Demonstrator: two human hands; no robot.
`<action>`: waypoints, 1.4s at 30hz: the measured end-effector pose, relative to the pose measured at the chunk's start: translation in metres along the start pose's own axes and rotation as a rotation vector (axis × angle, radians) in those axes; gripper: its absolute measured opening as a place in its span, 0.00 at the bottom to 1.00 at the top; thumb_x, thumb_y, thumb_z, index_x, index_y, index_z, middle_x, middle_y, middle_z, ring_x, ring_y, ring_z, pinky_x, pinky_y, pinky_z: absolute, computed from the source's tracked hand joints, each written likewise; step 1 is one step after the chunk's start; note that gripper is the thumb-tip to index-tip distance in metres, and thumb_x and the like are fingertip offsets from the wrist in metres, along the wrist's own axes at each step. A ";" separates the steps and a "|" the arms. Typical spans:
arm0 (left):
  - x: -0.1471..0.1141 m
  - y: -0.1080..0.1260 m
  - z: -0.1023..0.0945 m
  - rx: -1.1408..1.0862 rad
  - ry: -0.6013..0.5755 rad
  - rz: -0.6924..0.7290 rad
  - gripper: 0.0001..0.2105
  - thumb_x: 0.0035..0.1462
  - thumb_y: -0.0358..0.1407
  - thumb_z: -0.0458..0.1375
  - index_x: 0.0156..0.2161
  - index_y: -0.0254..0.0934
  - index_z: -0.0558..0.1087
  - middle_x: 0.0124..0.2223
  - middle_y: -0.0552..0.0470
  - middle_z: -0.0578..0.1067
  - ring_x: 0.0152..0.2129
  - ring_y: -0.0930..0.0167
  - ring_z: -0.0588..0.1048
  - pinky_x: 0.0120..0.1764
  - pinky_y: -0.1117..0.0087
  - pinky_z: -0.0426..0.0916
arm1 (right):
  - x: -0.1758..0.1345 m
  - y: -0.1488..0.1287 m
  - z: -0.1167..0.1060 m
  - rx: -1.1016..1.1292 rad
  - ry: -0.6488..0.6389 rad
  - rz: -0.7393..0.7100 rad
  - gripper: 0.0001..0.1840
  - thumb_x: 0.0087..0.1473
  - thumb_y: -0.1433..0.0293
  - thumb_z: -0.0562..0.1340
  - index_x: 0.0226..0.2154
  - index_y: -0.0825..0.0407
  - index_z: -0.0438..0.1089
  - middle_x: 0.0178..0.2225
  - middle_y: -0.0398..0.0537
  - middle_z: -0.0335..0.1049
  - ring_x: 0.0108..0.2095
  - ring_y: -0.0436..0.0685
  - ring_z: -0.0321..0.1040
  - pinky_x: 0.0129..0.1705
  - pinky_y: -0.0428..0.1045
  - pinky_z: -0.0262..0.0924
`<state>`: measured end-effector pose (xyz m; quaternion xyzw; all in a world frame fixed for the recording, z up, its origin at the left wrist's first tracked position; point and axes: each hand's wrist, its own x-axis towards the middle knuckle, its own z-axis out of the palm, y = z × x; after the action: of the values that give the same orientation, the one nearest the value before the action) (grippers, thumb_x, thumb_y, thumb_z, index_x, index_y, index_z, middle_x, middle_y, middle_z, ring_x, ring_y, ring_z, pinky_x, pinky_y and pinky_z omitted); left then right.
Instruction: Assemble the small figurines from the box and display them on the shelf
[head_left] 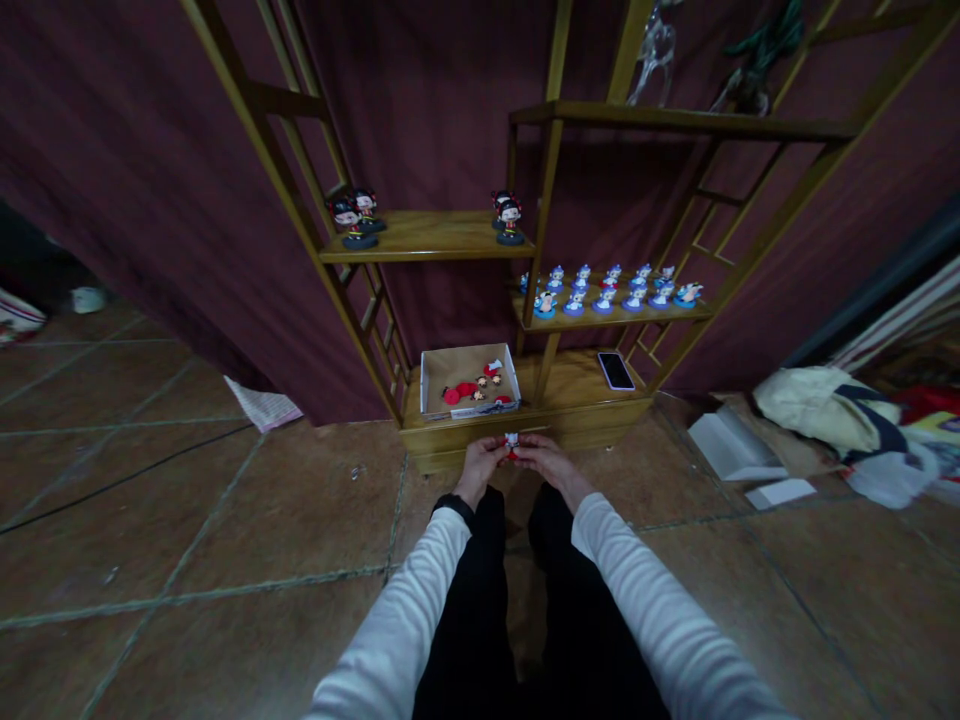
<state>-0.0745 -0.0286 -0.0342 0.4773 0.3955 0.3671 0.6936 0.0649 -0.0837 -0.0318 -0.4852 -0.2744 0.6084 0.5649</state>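
Between my two hands, in front of the shelf's low base, is a small white-and-red figurine [512, 441]. My left hand [482, 464] is closed on its left side, and my right hand [549, 458] grips it from the right. Just beyond my hands an open cardboard box [425, 385] stands on the lowest shelf. Inside lie red pieces [466, 388] and several small dark-haired figurine parts [478, 396]. The finer details of the held figurine are too small to make out.
Black-haired figurines [510, 220] stand on the middle-left shelf [427, 235]. Rows of blue-and-white figurines [604, 298] fill the right shelf. A phone [616, 371] lies on the lower right board. White box pieces [735, 446] and bags [825, 410] are on the floor at right.
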 end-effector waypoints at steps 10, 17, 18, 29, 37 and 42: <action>-0.006 0.008 0.002 0.092 -0.111 0.077 0.19 0.37 0.36 0.66 0.38 0.31 0.76 0.32 0.48 0.77 0.26 0.73 0.71 0.29 0.74 0.63 | 0.001 0.001 -0.002 0.130 -0.043 -0.047 0.14 0.36 0.70 0.70 0.31 0.52 0.75 0.37 0.47 0.75 0.39 0.54 0.72 0.46 0.52 0.63; -0.011 0.011 0.006 0.111 -0.078 0.162 0.20 0.37 0.35 0.66 0.40 0.32 0.75 0.37 0.46 0.78 0.33 0.69 0.73 0.41 0.67 0.66 | -0.005 -0.002 -0.001 0.151 -0.049 -0.065 0.15 0.35 0.71 0.70 0.32 0.51 0.75 0.38 0.46 0.76 0.40 0.55 0.72 0.48 0.53 0.63; -0.012 0.012 0.006 0.114 -0.079 0.172 0.20 0.37 0.35 0.66 0.40 0.32 0.75 0.37 0.46 0.78 0.33 0.69 0.74 0.41 0.66 0.66 | -0.005 -0.002 -0.001 0.153 -0.052 -0.065 0.15 0.35 0.71 0.70 0.32 0.51 0.75 0.38 0.47 0.76 0.40 0.55 0.72 0.48 0.52 0.63; -0.027 0.024 0.014 0.254 -0.079 0.256 0.16 0.38 0.37 0.67 0.34 0.32 0.73 0.35 0.45 0.77 0.33 0.67 0.74 0.40 0.65 0.67 | -0.022 -0.008 -0.002 0.170 -0.107 -0.121 0.18 0.35 0.69 0.71 0.34 0.50 0.73 0.39 0.48 0.75 0.41 0.57 0.71 0.46 0.54 0.64; -0.036 0.043 0.008 0.525 0.023 0.324 0.16 0.37 0.34 0.66 0.36 0.34 0.73 0.32 0.49 0.76 0.32 0.67 0.73 0.38 0.66 0.67 | -0.023 -0.005 0.005 0.163 -0.176 -0.106 0.21 0.35 0.69 0.71 0.37 0.48 0.73 0.40 0.47 0.74 0.43 0.58 0.71 0.48 0.55 0.62; -0.038 0.046 0.003 0.625 0.052 0.360 0.18 0.38 0.31 0.64 0.40 0.34 0.73 0.36 0.48 0.76 0.35 0.66 0.73 0.40 0.66 0.67 | -0.019 -0.003 0.008 0.165 -0.193 -0.096 0.20 0.36 0.68 0.71 0.37 0.46 0.73 0.41 0.46 0.74 0.43 0.57 0.71 0.49 0.53 0.62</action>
<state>-0.0933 -0.0505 0.0179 0.7189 0.4156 0.3567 0.4280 0.0570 -0.0991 -0.0211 -0.3626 -0.2996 0.6450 0.6022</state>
